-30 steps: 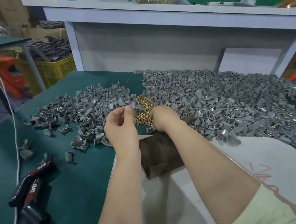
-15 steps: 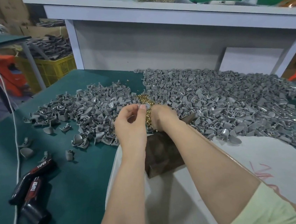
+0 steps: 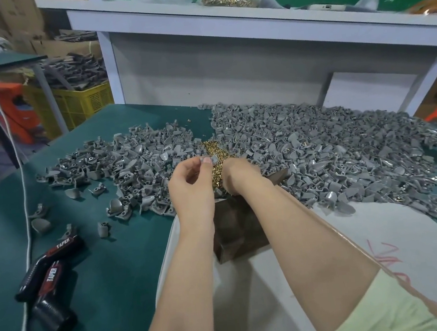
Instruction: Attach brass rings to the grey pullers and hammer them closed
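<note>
Bench: dark green top, matte, felt-like nap. Behind it stands a white shelf unit with flat painted boards.

Right pile of grey pullers: wide and shallow. The pieces are small, curved and scoop-shaped with a dull cast finish.
Left pile of grey pullers: smaller, with loose pieces scattered towards the near left.

White sheet: smooth, lies on the near right of the bench and carries red scribbles, not legible.
Dark block: brown, rectangular with square edges. It sits on the sheet under both wrists.
Hand tool: black with red panels, lying on its side at near left. "TAPER" is printed twice in white. A white cable runs past it.

Brass rings: a small glittering heap of tiny pieces in the gap between the two piles, just beyond the block.

Left hand: grip closed, thumb and forefinger pinching a single grey puller just above the brass heap.
Right hand: knuckles up, fingers turned down into the brass rings and hidden. Whether its grip is clamped on anything cannot be told.
</note>
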Available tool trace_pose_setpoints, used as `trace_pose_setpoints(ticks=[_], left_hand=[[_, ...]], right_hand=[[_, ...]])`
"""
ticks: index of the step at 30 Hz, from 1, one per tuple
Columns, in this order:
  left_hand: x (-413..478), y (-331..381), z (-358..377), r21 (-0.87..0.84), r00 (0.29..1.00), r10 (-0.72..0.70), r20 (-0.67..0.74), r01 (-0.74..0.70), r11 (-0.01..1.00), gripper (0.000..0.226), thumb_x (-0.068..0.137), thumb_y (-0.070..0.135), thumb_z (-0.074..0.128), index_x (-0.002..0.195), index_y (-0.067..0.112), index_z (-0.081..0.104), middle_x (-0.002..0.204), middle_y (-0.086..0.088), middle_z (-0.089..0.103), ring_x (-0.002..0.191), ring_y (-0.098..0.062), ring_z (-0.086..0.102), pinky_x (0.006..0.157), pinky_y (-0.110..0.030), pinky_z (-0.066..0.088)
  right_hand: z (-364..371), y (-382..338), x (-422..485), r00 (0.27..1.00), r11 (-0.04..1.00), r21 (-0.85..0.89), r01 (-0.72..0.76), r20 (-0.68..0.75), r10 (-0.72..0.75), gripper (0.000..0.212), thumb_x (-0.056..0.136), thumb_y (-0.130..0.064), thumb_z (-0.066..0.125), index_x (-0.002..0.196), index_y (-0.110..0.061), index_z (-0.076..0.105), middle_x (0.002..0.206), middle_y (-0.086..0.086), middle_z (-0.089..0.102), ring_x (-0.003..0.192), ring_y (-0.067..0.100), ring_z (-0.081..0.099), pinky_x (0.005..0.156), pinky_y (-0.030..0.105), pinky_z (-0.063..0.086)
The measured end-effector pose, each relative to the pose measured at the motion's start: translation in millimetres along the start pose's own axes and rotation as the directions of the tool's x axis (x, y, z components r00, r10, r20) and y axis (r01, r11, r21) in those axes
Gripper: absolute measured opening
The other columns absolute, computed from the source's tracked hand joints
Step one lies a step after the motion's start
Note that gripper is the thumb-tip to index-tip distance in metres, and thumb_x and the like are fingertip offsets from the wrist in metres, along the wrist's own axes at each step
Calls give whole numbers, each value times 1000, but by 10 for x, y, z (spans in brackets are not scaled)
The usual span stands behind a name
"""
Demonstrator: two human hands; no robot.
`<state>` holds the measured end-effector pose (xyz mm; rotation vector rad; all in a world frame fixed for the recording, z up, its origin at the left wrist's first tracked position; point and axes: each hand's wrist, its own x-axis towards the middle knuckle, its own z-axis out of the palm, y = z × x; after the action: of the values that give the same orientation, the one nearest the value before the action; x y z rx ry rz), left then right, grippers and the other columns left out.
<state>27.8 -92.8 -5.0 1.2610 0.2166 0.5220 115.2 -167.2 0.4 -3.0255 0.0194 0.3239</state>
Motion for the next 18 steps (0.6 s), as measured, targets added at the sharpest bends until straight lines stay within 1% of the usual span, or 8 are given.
trace_pose_setpoints(ticks=[2, 4, 6, 8, 12, 13, 15, 18], left_hand=[[7, -3, 0, 0, 1000, 6, -11, -6, 1000, 14, 89, 16, 64, 78, 25, 61, 77, 10, 62, 66, 6, 55, 63, -4, 41], [12, -9, 2, -4, 1000, 9, -24, -9, 1000, 15, 90, 16, 63, 78, 25, 61, 77, 11, 61, 61, 12, 54, 60, -2, 40], [14, -14, 4, -11, 999, 7, -33, -7, 1000, 14, 89, 16, 64, 78, 25, 61, 77, 11, 62, 60, 14, 54, 60, -1, 39], [15, -17, 4, -18, 999, 3, -38, -3, 1000, 13, 89, 16, 64, 79, 24, 61, 76, 11, 61, 59, 13, 54, 59, -1, 39], [19, -19, 0, -16, 999, -3, -40, 2, 1000, 15, 89, 17, 64, 78, 25, 61, 76, 11, 61, 60, 11, 54, 60, -1, 39], [20, -20, 1, -16, 999, -3, -41, 2, 1000, 15, 89, 17, 64, 77, 26, 61, 76, 11, 62, 61, 11, 54, 60, -1, 39], [19, -21, 3, -12, 999, -2, -42, 2, 1000, 15, 89, 17, 64, 77, 26, 61, 76, 11, 62, 63, 8, 55, 60, -2, 40], [18, -19, 6, -6, 999, 5, -40, -5, 1000, 15, 89, 16, 64, 77, 25, 61, 76, 11, 62, 63, 7, 55, 60, -2, 40]], right_hand=[[-16, 15, 16, 999, 999, -10, 41, 33, -40, 30, 87, -8, 56, 116, -3, 58, 122, 15, 58, 109, 33, 57, 89, 39, 45], [-42, 31, 25, 995, 996, -22, 87, 56, -86, 30, 86, -8, 57, 115, -5, 62, 117, 13, 62, 102, 30, 60, 86, 36, 50], [-64, 27, 20, 992, 994, -31, 102, 75, -99, 30, 86, -8, 58, 115, -7, 64, 114, 11, 64, 99, 27, 62, 84, 32, 53], [-68, 10, -8, 992, 994, -14, 107, 63, -106, 29, 88, -10, 57, 115, -7, 64, 115, 11, 64, 100, 27, 62, 82, 31, 51], [-8, 38, -33, 992, 991, 50, 125, -35, -123, 27, 91, -10, 51, 115, -3, 60, 117, 17, 61, 108, 34, 58, 81, 36, 45], [-4, 33, -30, 992, 992, 51, 119, -44, -116, 26, 91, -9, 50, 115, -2, 60, 116, 19, 60, 105, 34, 58, 79, 36, 43], [9, 17, -10, 997, 996, 36, 83, -8, -83, 23, 89, -7, 51, 110, -1, 59, 107, 19, 59, 90, 32, 55, 76, 33, 42], [14, -13, 12, 998, 997, 41, 65, -20, -64, 7, 86, -9, 56, 92, -8, 59, 89, 12, 53, 79, 29, 50, 73, 31, 43]])
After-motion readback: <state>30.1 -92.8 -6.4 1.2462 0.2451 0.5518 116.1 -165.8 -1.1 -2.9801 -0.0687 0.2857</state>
